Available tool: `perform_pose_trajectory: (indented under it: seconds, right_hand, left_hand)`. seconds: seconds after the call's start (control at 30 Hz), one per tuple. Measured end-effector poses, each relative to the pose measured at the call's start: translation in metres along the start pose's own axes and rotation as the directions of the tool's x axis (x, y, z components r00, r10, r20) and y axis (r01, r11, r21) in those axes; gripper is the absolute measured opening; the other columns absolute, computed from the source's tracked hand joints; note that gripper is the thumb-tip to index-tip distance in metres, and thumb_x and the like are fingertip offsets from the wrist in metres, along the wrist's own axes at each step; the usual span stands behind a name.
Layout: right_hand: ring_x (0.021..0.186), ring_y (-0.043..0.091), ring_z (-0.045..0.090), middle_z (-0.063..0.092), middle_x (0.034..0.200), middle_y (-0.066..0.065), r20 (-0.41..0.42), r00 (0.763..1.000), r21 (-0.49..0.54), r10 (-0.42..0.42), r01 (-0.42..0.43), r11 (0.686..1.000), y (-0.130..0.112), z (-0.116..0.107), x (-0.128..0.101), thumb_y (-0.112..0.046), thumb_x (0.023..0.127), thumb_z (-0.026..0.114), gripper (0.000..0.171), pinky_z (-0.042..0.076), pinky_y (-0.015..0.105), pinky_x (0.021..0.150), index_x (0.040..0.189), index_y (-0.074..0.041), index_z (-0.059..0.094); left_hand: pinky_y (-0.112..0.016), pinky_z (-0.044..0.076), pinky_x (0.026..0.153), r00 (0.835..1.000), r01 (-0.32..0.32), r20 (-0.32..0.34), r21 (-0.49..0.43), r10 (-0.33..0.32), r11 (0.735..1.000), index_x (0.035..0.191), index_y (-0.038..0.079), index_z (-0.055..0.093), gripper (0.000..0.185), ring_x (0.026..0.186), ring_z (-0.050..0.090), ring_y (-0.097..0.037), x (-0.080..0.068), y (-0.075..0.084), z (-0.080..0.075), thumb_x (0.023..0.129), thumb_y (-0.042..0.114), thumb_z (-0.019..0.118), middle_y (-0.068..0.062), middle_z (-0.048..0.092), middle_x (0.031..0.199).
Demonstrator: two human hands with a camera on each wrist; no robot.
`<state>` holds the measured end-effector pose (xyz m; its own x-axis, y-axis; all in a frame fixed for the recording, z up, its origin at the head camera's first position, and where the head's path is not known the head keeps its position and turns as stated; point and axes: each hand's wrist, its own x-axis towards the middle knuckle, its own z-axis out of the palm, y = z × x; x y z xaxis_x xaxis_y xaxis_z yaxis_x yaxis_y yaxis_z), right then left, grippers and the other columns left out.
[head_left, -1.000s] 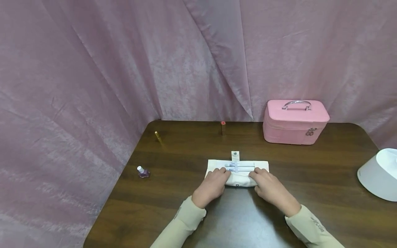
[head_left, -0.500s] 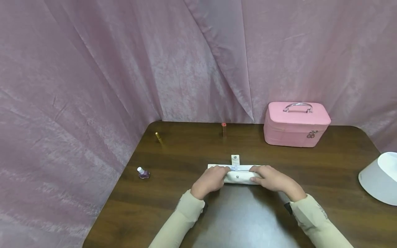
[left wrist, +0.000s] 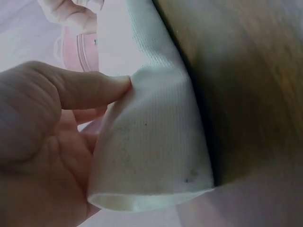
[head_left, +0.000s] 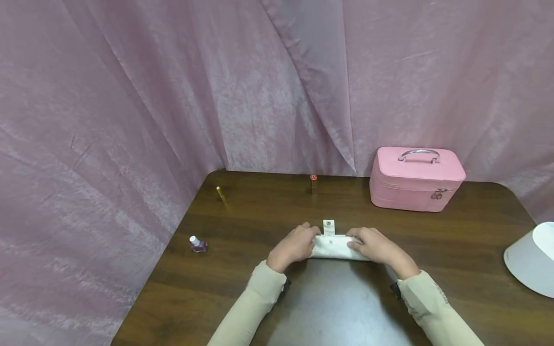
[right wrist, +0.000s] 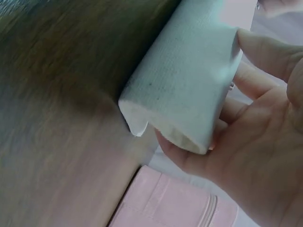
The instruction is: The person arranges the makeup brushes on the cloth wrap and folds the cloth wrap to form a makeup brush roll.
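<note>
Left of the pouch [head_left: 334, 247] stands a polish bottle [head_left: 197, 244]. The left hand [head_left: 294, 246] grips the pouch's left end, thumb on top; the right hand [head_left: 374, 245] clamps its right end (snap tab [head_left: 329, 227] sticking out behind). A pink case [head_left: 416, 179] sits behind, to the right.

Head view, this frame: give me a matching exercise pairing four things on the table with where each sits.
Things:
1. pink vanity case with metal handle
2. small purple nail polish bottle
3. cream fabric roll pouch
4. white lampshade-like object

Places:
A. between both hands
B. right edge of the dark wooden table
C. far right, by the pink curtain
D. left edge

Pairs: 1-C, 2-D, 3-A, 4-B
</note>
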<state>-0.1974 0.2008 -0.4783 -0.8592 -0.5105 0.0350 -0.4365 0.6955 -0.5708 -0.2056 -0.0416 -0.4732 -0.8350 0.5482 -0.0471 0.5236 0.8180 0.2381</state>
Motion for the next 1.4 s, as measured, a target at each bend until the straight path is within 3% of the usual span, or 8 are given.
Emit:
perform_pose_trajectory:
  seconds: [0.2,0.3,0.4,0.6,0.77,0.9,1.07,1.4]
  right_hand:
    - [0.097,0.039,0.064,0.069,0.099,0.014,-0.072,0.996,-0.079,0.049,-0.055,0.995,-0.006,0.007,0.002,-0.009,0.092,0.07,0.018,0.05,0.056,0.079,0.107,0.0,0.073]
    - [0.092,0.041,0.063,0.066,0.094,0.015,-0.117,0.992,-0.116,0.05,-0.063,0.991,-0.008,0.01,0.003,-0.008,0.09,0.071,0.015,0.05,0.056,0.073,0.103,0.0,0.073]
    - [0.09,0.041,0.062,0.066,0.094,0.016,-0.144,0.987,-0.131,0.068,-0.087,0.987,-0.01,0.013,0.004,-0.008,0.09,0.072,0.015,0.05,0.057,0.071,0.102,-0.001,0.074]
    - [0.088,0.041,0.057,0.064,0.096,0.018,-0.205,0.974,-0.156,0.101,-0.135,0.978,-0.014,0.017,0.002,-0.007,0.087,0.075,0.016,0.046,0.058,0.07,0.103,-0.002,0.076]
    - [0.091,0.04,0.056,0.064,0.1,0.016,-0.277,0.96,-0.174,0.032,-0.083,0.981,-0.023,0.019,0.001,-0.002,0.08,0.08,0.022,0.045,0.055,0.071,0.102,-0.003,0.077]
    - [0.092,0.039,0.057,0.064,0.1,0.015,-0.24,0.971,-0.178,-0.007,-0.036,0.983,-0.029,0.018,0.002,-0.001,0.079,0.08,0.025,0.048,0.057,0.074,0.104,-0.001,0.076]
    - [0.089,0.039,0.063,0.067,0.096,0.016,-0.192,0.981,-0.145,0.031,-0.059,0.988,-0.033,0.009,0.009,-0.004,0.085,0.076,0.018,0.051,0.057,0.076,0.102,0.002,0.075]
    - [0.084,0.034,0.066,0.066,0.1,0.018,-0.256,0.967,-0.098,0.01,-0.036,0.995,-0.034,0.013,0.041,0.002,0.087,0.072,0.034,0.054,0.053,0.072,0.12,0.004,0.068]
  left_hand:
    - [-0.045,0.044,0.098,1.0,0.01,-0.021,0.145,-0.007,0.989,0.132,0.007,0.061,0.04,0.123,0.053,-0.028,-0.014,0.014,-0.001,0.095,0.021,0.07,-0.01,0.057,0.131]
    - [-0.051,0.032,0.112,0.998,-0.002,0.06,0.182,-0.009,0.983,0.146,0.003,0.048,0.06,0.143,0.038,-0.031,-0.023,0.026,0.001,0.097,0.031,0.068,-0.013,0.043,0.154]
    - [-0.053,0.024,0.117,0.989,0.025,0.138,0.185,-0.051,0.982,0.156,0.002,0.034,0.074,0.151,0.024,-0.032,-0.029,0.034,0.007,0.099,0.038,0.065,-0.013,0.028,0.164]
    - [-0.056,0.024,0.115,0.974,0.062,0.202,0.198,-0.102,0.978,0.16,0.006,0.026,0.084,0.152,0.019,-0.031,-0.029,0.038,0.02,0.097,0.046,0.064,-0.013,0.016,0.168]
    - [-0.057,0.023,0.116,0.961,0.079,0.247,0.193,-0.126,0.978,0.162,0.007,0.021,0.09,0.153,0.014,-0.031,-0.028,0.039,0.024,0.096,0.048,0.065,-0.013,0.01,0.169]
    - [-0.058,0.02,0.117,0.952,0.085,0.274,0.199,-0.139,0.976,0.163,0.007,0.016,0.094,0.154,0.008,-0.032,-0.026,0.039,0.025,0.096,0.05,0.065,-0.011,0.003,0.17]
    - [-0.058,0.019,0.117,0.951,0.081,0.277,0.202,-0.137,0.976,0.163,0.007,0.015,0.094,0.154,0.008,-0.032,-0.025,0.039,0.022,0.096,0.051,0.064,-0.01,0.001,0.17]
    - [-0.055,0.021,0.117,0.946,0.095,0.278,0.25,-0.165,0.964,0.163,0.01,0.018,0.091,0.154,0.009,-0.028,-0.026,0.041,0.024,0.096,0.052,0.063,-0.006,0.003,0.17]
